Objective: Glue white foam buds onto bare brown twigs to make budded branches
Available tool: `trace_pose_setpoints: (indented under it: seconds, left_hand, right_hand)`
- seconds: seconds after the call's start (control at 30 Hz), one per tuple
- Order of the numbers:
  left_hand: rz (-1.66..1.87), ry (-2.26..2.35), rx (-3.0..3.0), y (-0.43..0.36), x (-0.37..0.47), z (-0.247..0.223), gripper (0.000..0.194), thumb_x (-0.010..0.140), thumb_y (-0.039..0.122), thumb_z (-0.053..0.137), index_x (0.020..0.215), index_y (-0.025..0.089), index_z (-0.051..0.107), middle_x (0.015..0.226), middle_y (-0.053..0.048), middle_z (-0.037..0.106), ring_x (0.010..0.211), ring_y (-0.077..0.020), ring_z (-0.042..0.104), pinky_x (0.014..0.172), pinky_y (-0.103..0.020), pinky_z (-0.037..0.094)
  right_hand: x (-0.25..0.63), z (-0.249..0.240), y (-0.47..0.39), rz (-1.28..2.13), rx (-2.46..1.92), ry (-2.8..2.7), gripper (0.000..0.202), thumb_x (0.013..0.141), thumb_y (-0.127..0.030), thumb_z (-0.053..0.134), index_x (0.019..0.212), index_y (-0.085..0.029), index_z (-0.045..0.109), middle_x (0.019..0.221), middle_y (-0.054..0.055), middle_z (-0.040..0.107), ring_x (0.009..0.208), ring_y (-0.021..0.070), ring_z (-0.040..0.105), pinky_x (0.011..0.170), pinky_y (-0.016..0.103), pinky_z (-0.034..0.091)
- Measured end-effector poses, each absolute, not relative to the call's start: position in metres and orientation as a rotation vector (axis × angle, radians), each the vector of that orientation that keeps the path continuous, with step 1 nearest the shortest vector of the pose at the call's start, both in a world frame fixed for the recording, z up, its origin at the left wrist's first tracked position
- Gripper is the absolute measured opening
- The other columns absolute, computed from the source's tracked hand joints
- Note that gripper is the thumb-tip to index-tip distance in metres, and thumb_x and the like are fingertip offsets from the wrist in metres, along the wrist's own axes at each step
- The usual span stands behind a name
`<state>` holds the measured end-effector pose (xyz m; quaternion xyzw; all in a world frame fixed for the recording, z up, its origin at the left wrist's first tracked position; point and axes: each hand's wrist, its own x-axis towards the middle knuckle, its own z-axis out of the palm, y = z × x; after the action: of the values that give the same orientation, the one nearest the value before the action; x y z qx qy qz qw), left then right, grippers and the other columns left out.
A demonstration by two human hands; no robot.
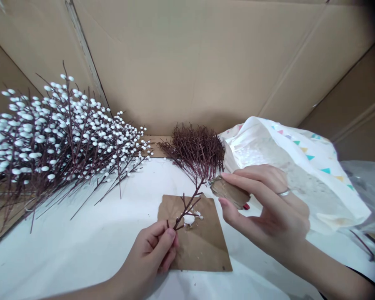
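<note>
My left hand [158, 246] is closed around the lower end of a bare brown branching twig [190, 204], which slants up and away to the right. Below the twig lies a square of brown cardboard [203, 250] with a white blob [189, 218], like glue, on it. My right hand [265, 204] has its thumb and index finger along opposite edges of a rough-edged brown piece [233, 191], which it seems to grip. A small red bit shows under that piece; its kind is unclear.
Many brown stems with white berries [65, 129] lie in a pile at the left. A bundle of bare brown twigs [196, 150] lies at the back. A white bag with coloured triangles [300, 141] opens at the right, beside clear plastic [362, 183]. Cardboard walls [187, 62] stand behind.
</note>
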<state>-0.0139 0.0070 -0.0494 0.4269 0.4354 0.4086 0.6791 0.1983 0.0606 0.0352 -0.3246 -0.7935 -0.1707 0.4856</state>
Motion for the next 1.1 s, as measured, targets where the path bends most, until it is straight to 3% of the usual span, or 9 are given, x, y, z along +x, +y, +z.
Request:
trace_pose_setpoints:
  seconds: [0.27,1.1]
  left_hand:
    - [0.892,1.013,0.982,0.0050,-0.0135,-0.0472,0.045,0.083,0.060,0.056,0.077,0.016,0.061,0.040,0.009,0.038,0.041,-0.0065,0.021,0.048,-0.025,0.016]
    - [0.893,1.001,0.985,0.0054,-0.0138,-0.0485,0.044,0.083,0.060,0.056,0.077,0.016,0.061,0.040,0.009,0.038,0.041,-0.0066,0.021,0.048,-0.025,0.016]
  right_hand:
    - [0.1963,0.0339,0.0598,-0.348,-0.914,-1.935,0.018,0.083,-0.019,0.063,0.101,-0.020,0.062,0.087,0.007,0.067,0.080,0.0225,0.062,0.072,0.041,0.046]
    - [0.1987,0.0375,0.0584,-0.498,-0.910,-1.892,0.023,0.079,-0.017,0.068,0.100,-0.021,0.062,0.084,0.007,0.065,0.076,0.0236,0.061,0.070,0.040,0.044]
